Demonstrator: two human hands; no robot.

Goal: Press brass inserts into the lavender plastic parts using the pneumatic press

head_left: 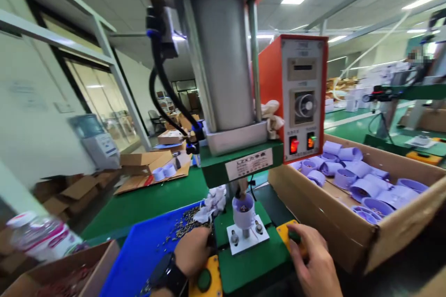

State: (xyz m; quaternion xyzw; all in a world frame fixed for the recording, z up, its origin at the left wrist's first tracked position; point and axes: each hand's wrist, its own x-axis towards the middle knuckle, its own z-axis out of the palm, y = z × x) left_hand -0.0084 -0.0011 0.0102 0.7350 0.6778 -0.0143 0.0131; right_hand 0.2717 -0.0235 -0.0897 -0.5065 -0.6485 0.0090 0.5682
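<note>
My left hand [193, 251], a dark watch at its wrist, is over the right side of a blue tray [134, 246] with small metal parts [188, 223]. It is blurred and its fingers are hidden. Below it is a yellow button box [213, 274] with a green button. My right hand [315, 257] lies on another yellow button box [284, 231], thumb and fingers apart beside its dark green button [294, 236]. Between my hands a pale purple ring [244, 216] sits upright on the fixture of a green-based press [228, 60], under its ram.
A cardboard box [313, 213] of similar purple rings stands right. An orange control box [302, 93] has lit switches. At left are a box of reddish parts [104, 260] and a plastic bottle [43, 236]. Two rings [163, 171] lie on cardboard behind. White crumpled material [213, 202] hangs near the press.
</note>
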